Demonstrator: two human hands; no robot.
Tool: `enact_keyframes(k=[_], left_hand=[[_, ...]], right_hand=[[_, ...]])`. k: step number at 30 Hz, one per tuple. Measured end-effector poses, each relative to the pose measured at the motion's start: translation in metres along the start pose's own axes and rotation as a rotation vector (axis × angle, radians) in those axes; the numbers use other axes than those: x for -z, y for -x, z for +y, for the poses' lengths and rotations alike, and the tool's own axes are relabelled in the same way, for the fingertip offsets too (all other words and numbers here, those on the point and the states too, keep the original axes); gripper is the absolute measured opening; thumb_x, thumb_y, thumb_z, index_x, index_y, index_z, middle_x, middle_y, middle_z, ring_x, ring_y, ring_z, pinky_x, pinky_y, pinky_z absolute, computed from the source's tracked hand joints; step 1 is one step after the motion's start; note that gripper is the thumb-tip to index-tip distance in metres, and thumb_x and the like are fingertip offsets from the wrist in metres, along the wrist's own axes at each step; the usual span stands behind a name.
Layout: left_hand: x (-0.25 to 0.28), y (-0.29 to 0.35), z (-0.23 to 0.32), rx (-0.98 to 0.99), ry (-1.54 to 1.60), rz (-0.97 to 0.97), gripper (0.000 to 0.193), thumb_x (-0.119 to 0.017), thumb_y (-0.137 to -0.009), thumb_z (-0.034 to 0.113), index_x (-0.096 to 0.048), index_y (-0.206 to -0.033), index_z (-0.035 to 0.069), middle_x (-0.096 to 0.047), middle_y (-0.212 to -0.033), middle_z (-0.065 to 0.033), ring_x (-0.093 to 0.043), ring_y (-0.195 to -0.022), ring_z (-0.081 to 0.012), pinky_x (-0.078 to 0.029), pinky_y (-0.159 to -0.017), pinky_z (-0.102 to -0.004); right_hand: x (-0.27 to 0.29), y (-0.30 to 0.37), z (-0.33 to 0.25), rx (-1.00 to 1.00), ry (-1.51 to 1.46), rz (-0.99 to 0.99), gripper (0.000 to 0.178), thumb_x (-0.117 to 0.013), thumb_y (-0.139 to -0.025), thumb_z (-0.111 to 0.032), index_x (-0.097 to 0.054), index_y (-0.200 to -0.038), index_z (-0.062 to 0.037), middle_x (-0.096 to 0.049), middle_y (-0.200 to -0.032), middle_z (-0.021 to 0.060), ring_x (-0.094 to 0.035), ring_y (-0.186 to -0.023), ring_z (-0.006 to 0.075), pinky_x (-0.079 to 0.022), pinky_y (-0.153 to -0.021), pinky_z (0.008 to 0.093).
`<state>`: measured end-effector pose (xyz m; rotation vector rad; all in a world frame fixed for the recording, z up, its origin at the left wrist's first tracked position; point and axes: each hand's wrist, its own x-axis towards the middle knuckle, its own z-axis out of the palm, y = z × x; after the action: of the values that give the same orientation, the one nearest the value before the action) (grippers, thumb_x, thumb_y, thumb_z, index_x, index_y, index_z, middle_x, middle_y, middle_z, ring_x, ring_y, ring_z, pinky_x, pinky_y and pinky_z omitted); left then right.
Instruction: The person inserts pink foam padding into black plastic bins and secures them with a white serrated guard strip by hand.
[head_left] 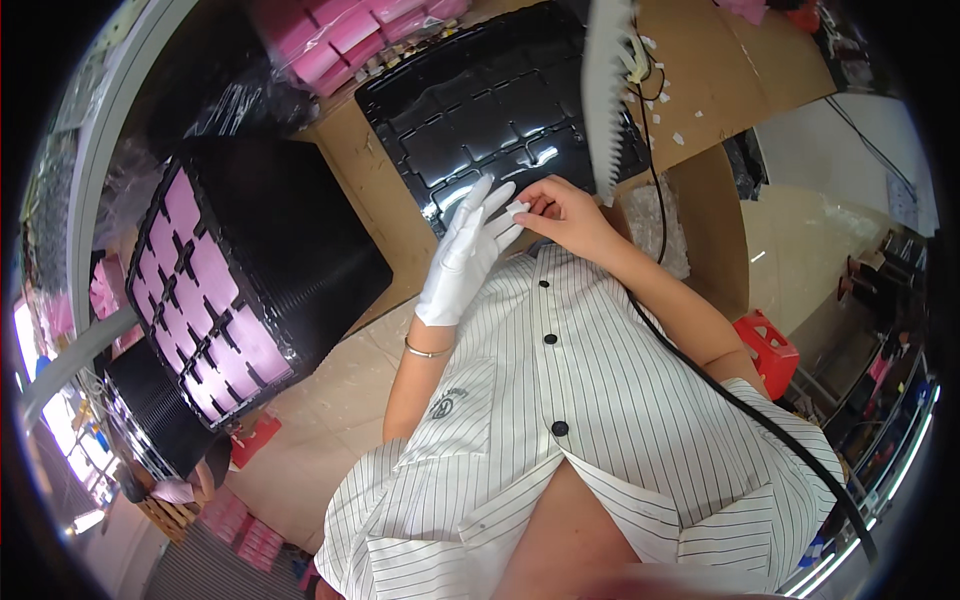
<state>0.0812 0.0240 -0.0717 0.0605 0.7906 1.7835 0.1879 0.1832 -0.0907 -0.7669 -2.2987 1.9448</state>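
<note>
A white glove covers my left hand, whose fingers are stretched out and apart, with nothing held. My bare right hand meets it at the fingertips, thumb and fingers pinching the end of one glove finger. Just beyond both hands lies a shiny black plastic tray with moulded compartments, on brown cardboard. No items show in its compartments. The pinched fingertip itself is partly covered by my right fingers.
To the left rises a stack of black trays, its top one filled with pink pieces. Pink packages in clear film sit at the back. A pale toothed strip hangs near my right hand, beside a black cable. A red stool stands right.
</note>
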Motion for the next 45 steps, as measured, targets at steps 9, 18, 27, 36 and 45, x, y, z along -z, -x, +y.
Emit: enact_keyframes(k=[9,18,27,36,45], left_hand=[[-0.009,0.007,0.003,-0.108,0.026,0.092,0.06,-0.049,-0.098,0.034,-0.031,-0.142,-0.002,-0.033,-0.145,-0.0231,-0.038,-0.132,-0.0323,-0.032,-0.111,-0.0458],[0.021,0.018,0.015,-0.2,-0.205,0.3,0.048,-0.047,-0.099,0.027,-0.04,-0.136,-0.003,-0.043,-0.14,-0.0211,-0.043,-0.13,-0.031,-0.032,-0.111,-0.0407],[0.02,0.011,0.011,-0.126,-0.215,0.299,0.044,-0.049,-0.098,0.026,-0.046,-0.132,-0.001,-0.047,-0.136,-0.0199,-0.047,-0.127,-0.0291,-0.033,-0.11,-0.0397],[0.02,-0.002,-0.008,-0.001,-0.496,0.349,0.042,-0.05,-0.096,0.023,-0.047,-0.127,-0.005,-0.053,-0.128,-0.0207,-0.053,-0.12,-0.0319,-0.037,-0.107,-0.0438],[0.031,-0.019,-0.027,0.026,-0.455,0.416,0.028,-0.061,-0.091,0.021,-0.06,-0.109,0.0,-0.062,-0.113,-0.017,-0.059,-0.106,-0.0288,-0.044,-0.099,-0.0439]], right_hand=[[-0.008,-0.005,-0.012,0.455,0.156,0.072,0.011,-0.072,-0.08,-0.002,-0.069,-0.09,-0.0019,-0.055,-0.106,0.0065,-0.058,-0.086,0.0127,-0.048,-0.077,0.0235],[0.159,0.01,0.012,0.137,-0.31,0.728,0.019,-0.06,-0.088,0.002,-0.066,-0.106,0.0007,-0.067,-0.095,0.0072,-0.065,-0.084,0.0142,-0.052,-0.076,0.025],[0.265,0.087,0.451,-0.776,-1.006,0.983,0.005,-0.063,-0.086,-0.006,-0.067,-0.089,-0.0036,-0.066,-0.077,0.0073,-0.062,-0.061,0.017,-0.051,-0.05,0.0271],[0.165,0.111,0.591,-0.96,-0.645,0.65,0.018,-0.057,-0.09,-0.022,-0.067,-0.092,-0.0066,-0.062,-0.077,0.0091,-0.059,-0.069,0.0203,-0.049,-0.062,0.0314],[0.19,0.084,0.59,-1.197,-0.426,0.208,0.028,-0.061,-0.085,-0.029,-0.063,-0.107,-0.0111,-0.061,-0.099,0.0134,-0.058,-0.092,0.0248,-0.047,-0.077,0.0373]])
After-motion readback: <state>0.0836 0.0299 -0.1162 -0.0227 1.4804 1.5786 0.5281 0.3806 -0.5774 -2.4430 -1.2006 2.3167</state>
